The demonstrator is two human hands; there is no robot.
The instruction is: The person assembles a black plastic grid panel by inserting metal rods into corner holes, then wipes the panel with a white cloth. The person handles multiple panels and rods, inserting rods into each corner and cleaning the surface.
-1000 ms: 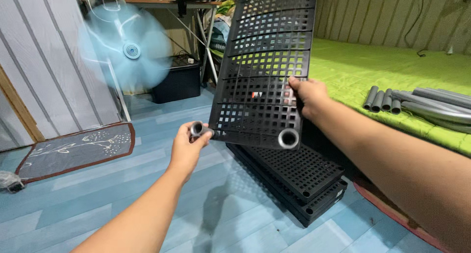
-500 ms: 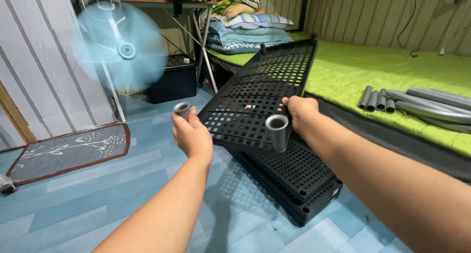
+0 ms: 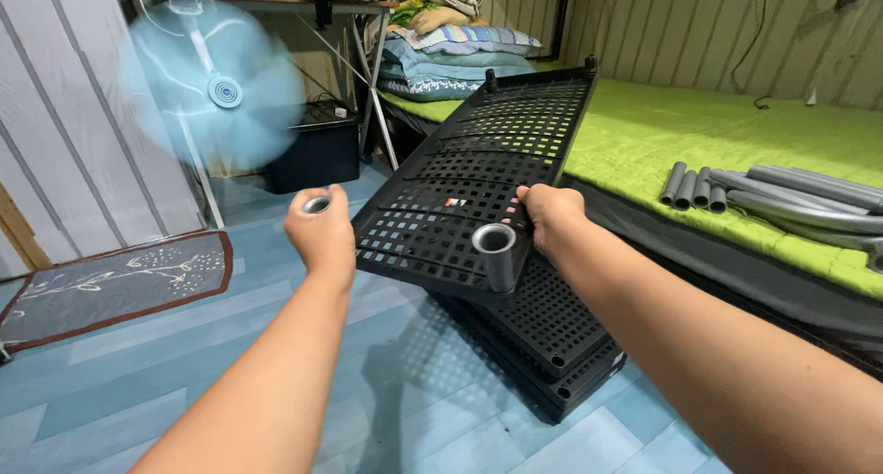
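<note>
Left hand point(image 3: 322, 235): closed around a short grey metal tube point(image 3: 315, 203), open end up, raised just beside the near corner of the panel; a second ago it sat lower, under that corner. Right hand point(image 3: 550, 215): gripping the near edge of the black perforated plastic shelf panel point(image 3: 478, 175), which has swung from almost upright to a shallow tilt, far end toward the bed. One grey tube leg point(image 3: 497, 253) is already seated in the near corner socket, so the left corner looks next to be fitted.

Stack of matching black grid panels point(image 3: 552, 345): on the blue plank floor point(image 3: 184, 345), under the held one. Bundle of long grey tubes point(image 3: 782, 194): smooth, lying on the green mattress point(image 3: 681, 125). Pale blue standing fan point(image 3: 216, 92): spinning, blurred.
</note>
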